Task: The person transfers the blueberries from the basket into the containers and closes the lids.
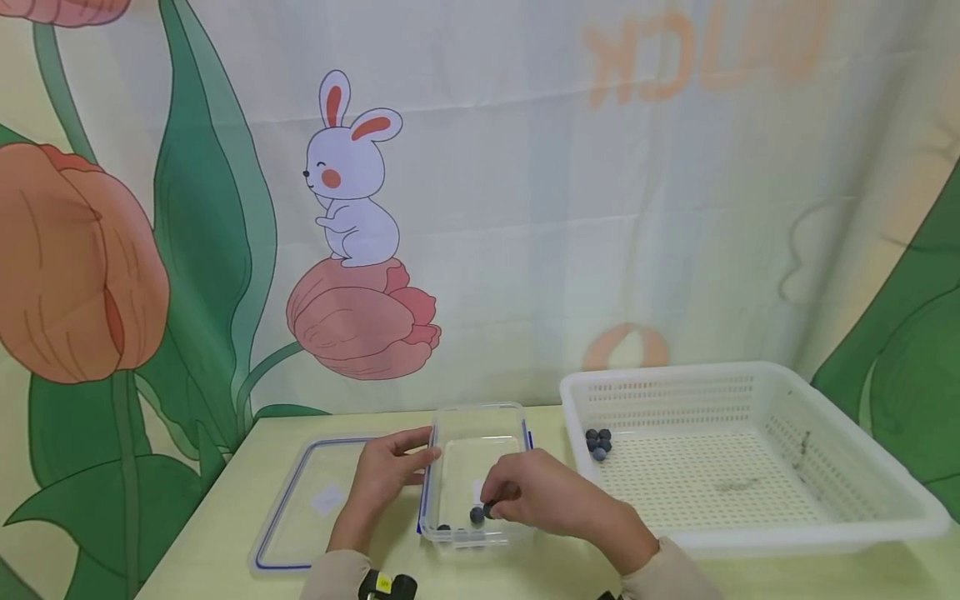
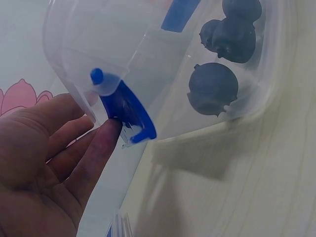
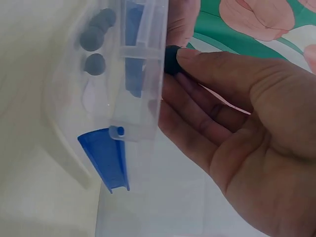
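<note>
A clear plastic food container (image 1: 480, 425) with blue side latches stands on the table, several blueberries (image 1: 477, 515) lying at its near end. Holding its left wall, my left hand (image 1: 388, 471) has fingers at the rim and a fingertip against a blue latch (image 2: 129, 111) in the left wrist view. Over the container's near right part, my right hand (image 1: 543, 496) pinches another blueberry (image 3: 172, 60) between thumb and fingers. That berry shows beside the container's rim in the right wrist view. More blueberries (image 2: 213, 89) show through the wall in the left wrist view.
To the left lies the clear lid (image 1: 288, 500) with a blue seal, flat on the table (image 1: 217, 517). A large white perforated basket (image 1: 690, 537) stands on the right, with several blueberries (image 1: 598, 444) in its left corner. Behind hangs a printed curtain (image 1: 495, 208).
</note>
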Motion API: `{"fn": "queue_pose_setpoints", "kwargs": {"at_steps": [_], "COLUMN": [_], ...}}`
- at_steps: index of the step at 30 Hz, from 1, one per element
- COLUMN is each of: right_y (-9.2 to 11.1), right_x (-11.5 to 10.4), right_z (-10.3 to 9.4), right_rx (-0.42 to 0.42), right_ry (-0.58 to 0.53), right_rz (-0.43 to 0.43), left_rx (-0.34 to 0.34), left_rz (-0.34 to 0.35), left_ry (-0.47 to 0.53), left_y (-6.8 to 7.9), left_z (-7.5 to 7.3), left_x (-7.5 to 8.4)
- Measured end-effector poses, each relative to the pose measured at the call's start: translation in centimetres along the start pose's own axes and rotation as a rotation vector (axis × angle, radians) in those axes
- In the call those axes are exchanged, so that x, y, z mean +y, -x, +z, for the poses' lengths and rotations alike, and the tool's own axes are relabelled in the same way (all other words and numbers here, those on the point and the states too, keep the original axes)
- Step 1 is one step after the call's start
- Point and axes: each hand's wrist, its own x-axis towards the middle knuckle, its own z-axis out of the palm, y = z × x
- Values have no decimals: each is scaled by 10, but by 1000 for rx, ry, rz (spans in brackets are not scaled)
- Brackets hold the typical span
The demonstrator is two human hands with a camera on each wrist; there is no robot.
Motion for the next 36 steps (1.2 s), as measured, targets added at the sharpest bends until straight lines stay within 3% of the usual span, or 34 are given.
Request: {"fn": "queue_pose_setpoints", "kwargs": {"at_steps": [6, 19, 28, 36], "right_y": [-2, 0, 10, 22], "right_x": [4, 5, -8, -9], "right_z": [5, 1, -22, -45], "right_rx": [-13, -15, 26, 123], "right_ry": [92, 134, 17, 23], "right_rz": [-18, -50, 18, 45], "left_rx": [2, -3, -5, -3], "left_rz": [0, 6, 13, 3], "left_ry": [5, 7, 2, 3], "left_y": [0, -1, -1, -1], "left_z": [0, -1, -1, 0], "left_x": [0, -1, -2, -1]}}
